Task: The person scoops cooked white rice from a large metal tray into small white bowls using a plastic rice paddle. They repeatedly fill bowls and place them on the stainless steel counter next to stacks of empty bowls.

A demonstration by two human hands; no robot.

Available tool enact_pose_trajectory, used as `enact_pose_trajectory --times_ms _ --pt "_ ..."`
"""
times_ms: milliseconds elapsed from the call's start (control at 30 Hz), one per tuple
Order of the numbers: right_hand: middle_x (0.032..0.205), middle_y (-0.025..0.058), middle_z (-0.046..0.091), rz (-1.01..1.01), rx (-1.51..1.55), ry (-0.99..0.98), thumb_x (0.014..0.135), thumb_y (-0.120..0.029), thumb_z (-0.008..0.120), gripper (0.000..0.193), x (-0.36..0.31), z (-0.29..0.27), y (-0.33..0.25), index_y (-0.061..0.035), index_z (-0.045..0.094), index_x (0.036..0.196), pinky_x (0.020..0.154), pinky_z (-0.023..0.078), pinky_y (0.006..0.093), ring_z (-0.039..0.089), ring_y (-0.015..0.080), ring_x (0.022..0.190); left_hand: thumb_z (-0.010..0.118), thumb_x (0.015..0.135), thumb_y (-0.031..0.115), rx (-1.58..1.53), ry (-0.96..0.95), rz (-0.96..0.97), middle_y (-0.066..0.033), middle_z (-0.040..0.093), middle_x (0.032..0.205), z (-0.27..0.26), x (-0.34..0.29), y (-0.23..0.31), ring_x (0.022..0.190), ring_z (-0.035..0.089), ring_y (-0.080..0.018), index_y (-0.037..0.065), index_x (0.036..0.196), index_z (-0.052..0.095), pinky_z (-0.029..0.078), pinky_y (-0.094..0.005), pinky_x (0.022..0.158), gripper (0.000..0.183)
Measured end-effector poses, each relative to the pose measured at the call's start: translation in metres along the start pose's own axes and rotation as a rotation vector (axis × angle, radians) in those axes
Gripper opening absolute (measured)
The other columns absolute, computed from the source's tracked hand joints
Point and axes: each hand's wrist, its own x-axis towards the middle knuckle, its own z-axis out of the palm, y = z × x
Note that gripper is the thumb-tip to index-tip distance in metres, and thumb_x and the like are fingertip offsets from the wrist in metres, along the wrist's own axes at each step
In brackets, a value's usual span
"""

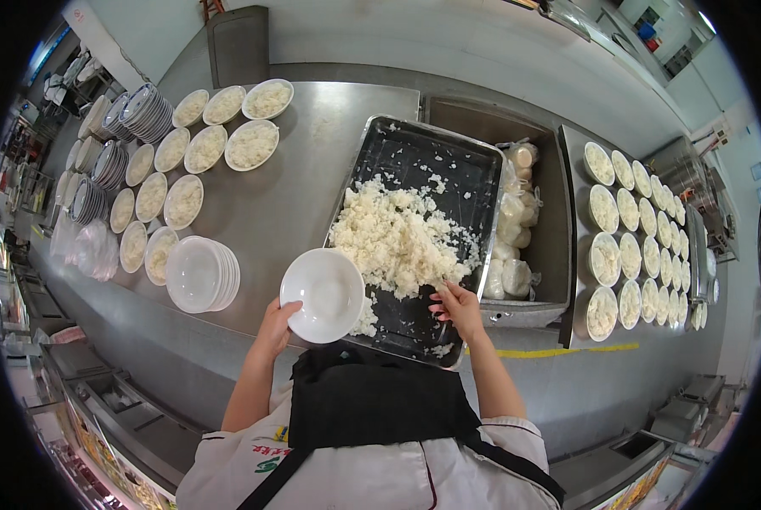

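Observation:
My left hand (276,325) grips the rim of an empty white bowl (323,294), held over the near left corner of a large dark metal tray (448,161). A heap of cooked white rice (397,238) lies in the tray's middle. My right hand (459,308) reaches into the near right edge of the rice heap, fingers bent down onto the grains; whether it holds any rice is hidden.
A stack of empty white bowls (202,274) lies to the left on the steel counter (287,204). Several rice-filled bowls (185,161) sit at far left, with stacked metal bowls (142,112). Bagged white items (510,246) fill a recessed bin; more filled bowls (627,246) stand at right.

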Motion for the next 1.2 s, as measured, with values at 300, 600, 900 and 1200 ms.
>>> enact_pose_trajectory --times_ms 300,600,900,1200 --pt "0.107 0.0156 0.068 -0.142 0.106 0.017 0.102 -0.014 0.053 0.049 0.005 0.018 0.025 0.0019 0.039 0.146 0.055 0.056 0.0242 0.071 0.0175 0.077 0.052 0.09 0.004 -0.104 0.089 0.148 -0.0163 0.055 0.131 0.008 -0.007 -0.007 0.116 0.059 -0.0261 -0.002 0.14 0.04 0.05 -0.0386 0.099 0.052" --pt "0.111 0.0141 0.069 -0.123 0.094 -0.049 0.102 -0.013 0.052 0.047 0.023 0.01 0.007 -0.0005 0.041 0.146 0.055 0.053 0.0213 0.071 0.0158 0.078 0.052 0.095 0.017 -0.113 0.178 0.161 -0.0143 0.05 0.137 0.003 -0.009 -0.007 0.118 0.058 -0.0257 0.004 0.147 0.029 0.054 -0.0388 0.093 0.059" --pt "0.112 0.0138 0.069 -0.203 0.211 -0.07 0.1 -0.017 0.058 0.05 0.007 0.002 0.005 -0.0002 0.042 0.145 0.053 0.051 0.0186 0.069 0.0134 0.077 0.052 0.1 0.034 0.135 0.273 0.307 -0.0147 0.054 0.124 0.063 -0.015 0.006 0.103 0.064 -0.0211 0.008 0.142 0.03 0.059 -0.0329 0.073 0.053" --pt "0.109 0.0113 0.07 -0.629 -0.508 -0.016 0.099 -0.002 0.053 0.038 -0.046 0.038 -0.069 -0.0038 0.055 0.137 0.055 0.054 0.0235 0.069 0.0137 0.076 0.032 0.102 0.058 0.172 -0.012 0.406 -0.016 0.047 0.135 0.131 0.044 -0.036 0.124 0.049 -0.0218 0.003 0.145 0.029 0.042 -0.0347 0.103 0.07"
